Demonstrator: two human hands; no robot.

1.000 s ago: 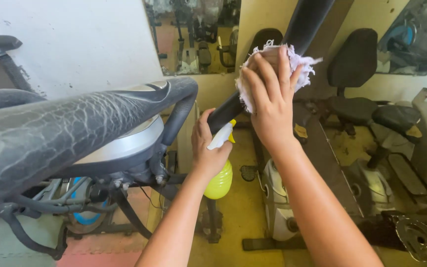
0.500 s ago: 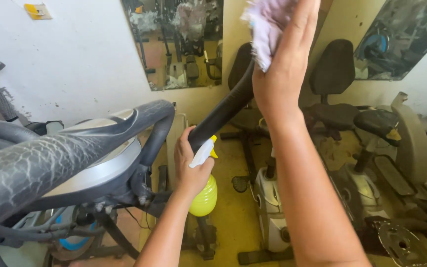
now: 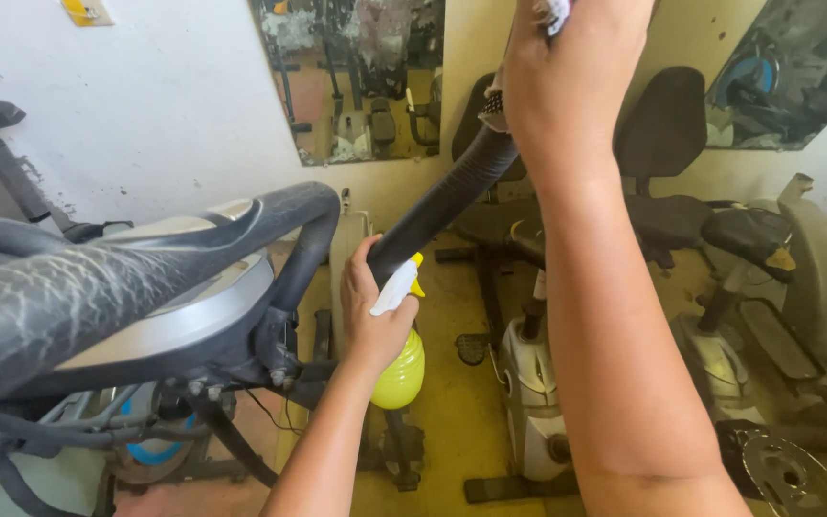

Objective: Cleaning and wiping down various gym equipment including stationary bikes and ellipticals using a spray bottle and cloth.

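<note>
Worn exercise bikes are crowding a yellow-floored room under wall mirrors (image 3: 351,77). Left hand (image 3: 370,311) fingers are closing round both a yellow spray bottle (image 3: 400,369) and the lower end of a black padded handlebar (image 3: 442,206); right hand (image 3: 567,72) fingers are pressing a white cloth (image 3: 555,10) onto its upper end. Its long axis is slanting up and right, so the right hand is sitting nearer the top.

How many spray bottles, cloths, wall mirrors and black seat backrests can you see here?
Spray bottle: 1
Cloth: 1
Wall mirrors: 2
Black seat backrests: 2
Total: 6
</note>
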